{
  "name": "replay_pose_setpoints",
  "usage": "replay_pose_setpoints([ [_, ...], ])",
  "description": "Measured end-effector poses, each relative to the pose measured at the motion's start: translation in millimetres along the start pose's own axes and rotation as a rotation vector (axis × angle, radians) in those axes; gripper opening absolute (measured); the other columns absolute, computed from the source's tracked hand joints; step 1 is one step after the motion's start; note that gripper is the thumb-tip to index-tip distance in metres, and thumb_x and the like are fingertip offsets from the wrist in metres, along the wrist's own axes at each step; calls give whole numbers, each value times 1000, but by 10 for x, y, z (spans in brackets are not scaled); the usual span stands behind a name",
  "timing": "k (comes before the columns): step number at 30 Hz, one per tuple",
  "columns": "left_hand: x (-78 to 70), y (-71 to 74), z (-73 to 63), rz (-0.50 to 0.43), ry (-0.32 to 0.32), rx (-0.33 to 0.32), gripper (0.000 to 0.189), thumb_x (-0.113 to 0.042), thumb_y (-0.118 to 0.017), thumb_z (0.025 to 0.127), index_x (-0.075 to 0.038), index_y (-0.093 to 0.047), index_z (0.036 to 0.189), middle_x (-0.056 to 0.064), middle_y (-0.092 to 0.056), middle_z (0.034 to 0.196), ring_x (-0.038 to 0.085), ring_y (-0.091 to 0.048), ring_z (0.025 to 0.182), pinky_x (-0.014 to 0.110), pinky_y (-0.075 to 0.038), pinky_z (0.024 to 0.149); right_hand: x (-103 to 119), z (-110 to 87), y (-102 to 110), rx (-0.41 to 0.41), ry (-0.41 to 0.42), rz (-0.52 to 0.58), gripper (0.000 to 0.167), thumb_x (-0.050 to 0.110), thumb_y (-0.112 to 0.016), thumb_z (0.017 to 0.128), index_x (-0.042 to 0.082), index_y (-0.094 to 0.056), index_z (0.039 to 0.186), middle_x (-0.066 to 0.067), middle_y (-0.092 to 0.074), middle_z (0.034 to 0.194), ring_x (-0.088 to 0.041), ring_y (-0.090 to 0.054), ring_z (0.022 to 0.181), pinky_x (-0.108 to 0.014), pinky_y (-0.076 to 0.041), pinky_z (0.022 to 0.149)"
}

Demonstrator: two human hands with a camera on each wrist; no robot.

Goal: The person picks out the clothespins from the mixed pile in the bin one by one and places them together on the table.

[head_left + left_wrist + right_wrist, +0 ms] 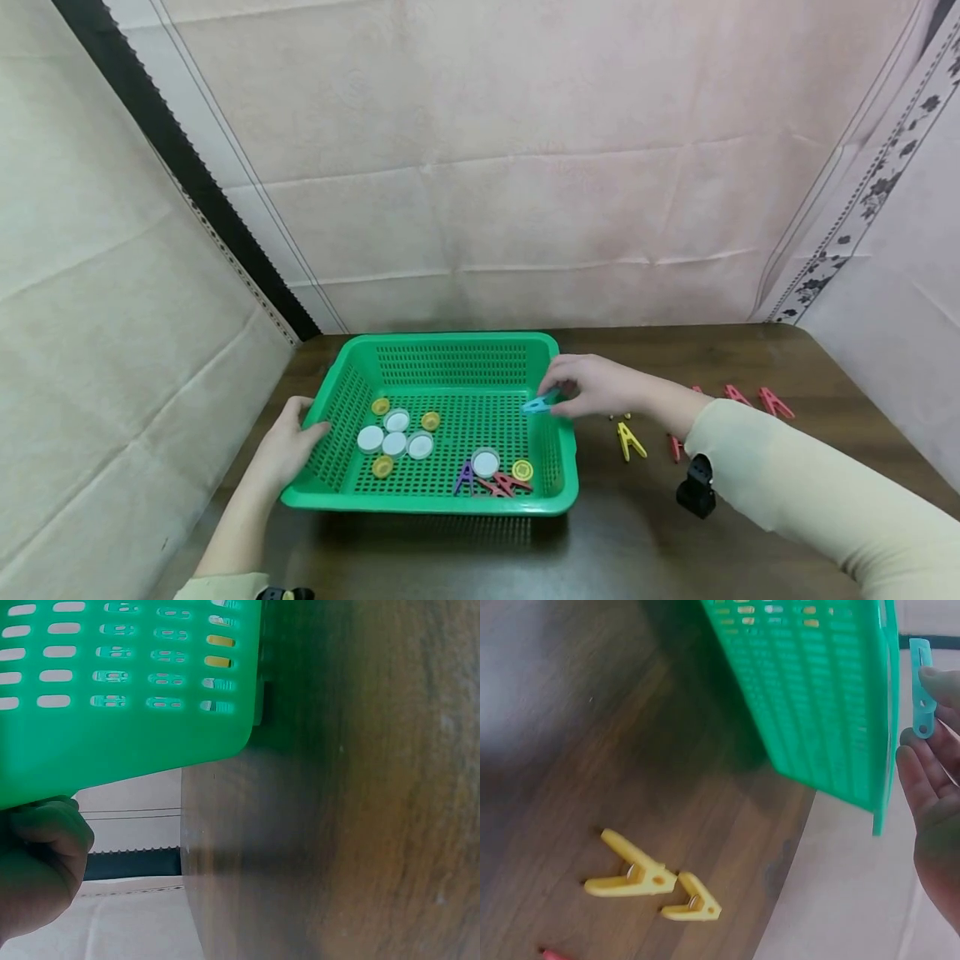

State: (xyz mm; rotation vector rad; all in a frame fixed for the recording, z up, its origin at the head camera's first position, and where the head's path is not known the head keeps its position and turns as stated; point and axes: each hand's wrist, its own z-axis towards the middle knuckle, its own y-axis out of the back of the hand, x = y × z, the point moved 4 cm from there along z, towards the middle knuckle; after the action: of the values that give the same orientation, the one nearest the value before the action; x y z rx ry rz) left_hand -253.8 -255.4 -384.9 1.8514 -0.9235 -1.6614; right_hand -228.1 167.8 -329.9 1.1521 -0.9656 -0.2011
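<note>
A green plastic basket (pixel 427 504) stands on the table. My left hand (pixel 288 446) grips its left rim, thumb on top; in the left wrist view the curled fingers (pixel 52 829) press against the rim. Above the basket's right side, my right hand (pixel 596 385) pinches a light blue clothespin (pixel 537 405) between thumb and fingers. The right wrist view shows the same clothespin (pixel 922 690) just past the rim. Inside the basket lie several white caps (pixel 394 444), several yellow caps (pixel 382 467), a purple clothespin (pixel 465 477) and red clothespins (pixel 513 482).
On the dark wooden table (pixel 600 533), right of the basket, lie yellow clothespins (pixel 634 874) and several red clothespins (pixel 775 403), some partly hidden by my right forearm. Pale cloth walls (pixel 525 208) enclose the table at the back and sides.
</note>
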Motion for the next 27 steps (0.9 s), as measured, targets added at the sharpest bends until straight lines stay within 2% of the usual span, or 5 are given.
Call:
replay_pose_setpoints([
  [5,-4,10,7,-1,-3,-11,52,-34,-49,95,-5,-31,134,18,-50,115,26,-54,85,33,-42,65,-101,-103,65,-26,-35,21,19,24,-69,85,18,-68,104,6,-56,101,-16,-59,90,-33,-51,79],
  [10,-16,15,-1,-9,-5,-9,52,-34,-49,95,-5,-31,135,18,-51,113,24,-54,82,33,-42,64,-216,-270,135,-60,-78,5,19,22,-70,85,19,-68,103,7,-57,102,-14,-58,90,-38,-51,79],
  [16,-23,27,-13,-8,-6,-11,52,-34,-49,95,-4,-31,134,17,-52,111,24,-54,82,33,-42,65,-404,-556,203,-85,-169,-5,19,25,-70,85,23,-66,104,8,-57,103,-12,-57,90,-34,-50,79],
  [20,-13,28,-14,2,2,-12,52,-34,-49,95,-4,-31,134,18,-51,113,25,-54,83,33,-42,64,-529,-740,221,-106,-211,-24,19,30,-67,87,23,-66,105,7,-56,103,-15,-57,90,-29,-49,75],
  [27,-3,12,-6,-1,-1,-3,53,-34,-49,95,-4,-31,134,19,-51,114,24,-54,82,33,-42,64,-748,-1171,221,-159,-300,-13,23,31,-68,87,18,-64,106,2,-58,100,-18,-57,89,-33,-49,76],
])
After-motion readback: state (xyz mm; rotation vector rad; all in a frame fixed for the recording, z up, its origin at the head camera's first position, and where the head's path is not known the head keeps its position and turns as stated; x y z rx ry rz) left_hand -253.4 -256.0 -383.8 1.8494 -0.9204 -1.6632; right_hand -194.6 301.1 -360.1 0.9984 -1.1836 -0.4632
